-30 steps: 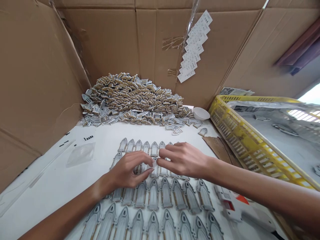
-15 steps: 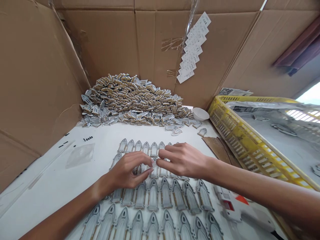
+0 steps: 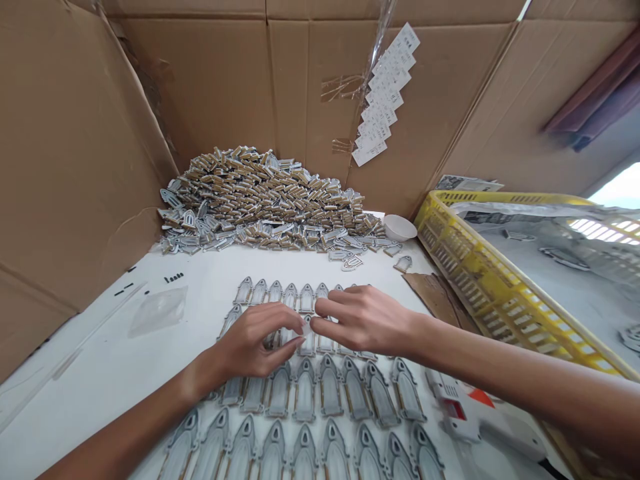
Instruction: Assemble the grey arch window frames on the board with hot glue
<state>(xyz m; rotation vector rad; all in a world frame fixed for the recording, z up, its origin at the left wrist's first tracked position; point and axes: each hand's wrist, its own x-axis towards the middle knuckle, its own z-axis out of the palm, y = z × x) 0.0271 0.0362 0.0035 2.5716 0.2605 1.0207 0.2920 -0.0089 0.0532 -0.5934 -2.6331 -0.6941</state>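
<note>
My left hand (image 3: 257, 339) and my right hand (image 3: 367, 320) hover fingertip to fingertip above rows of grey arch-shaped pieces (image 3: 331, 387). The left thumb and index finger curve towards each other in a pinch. On the right, the fingers are curled with the tips drawn together. A tiny pale bit seems to be between the two hands' fingertips, too small to name. Beneath them, part of the second row is covered by the hands. The pieces lie flat with their pointed ends away from me, and the nearer rows look larger.
A big heap of similar pieces (image 3: 270, 197) leans against the cardboard wall (image 3: 215, 87). Right of it are a white bowl (image 3: 400, 228) and a yellow crate (image 3: 480, 280). A white glue gun (image 3: 467, 423) lies under my right forearm. At left are a clear plastic bag (image 3: 159, 311) and small black pins (image 3: 174, 277).
Both hands keep nearly the same pose and place. The whole view has shifted very slightly; no piece has visibly moved.
</note>
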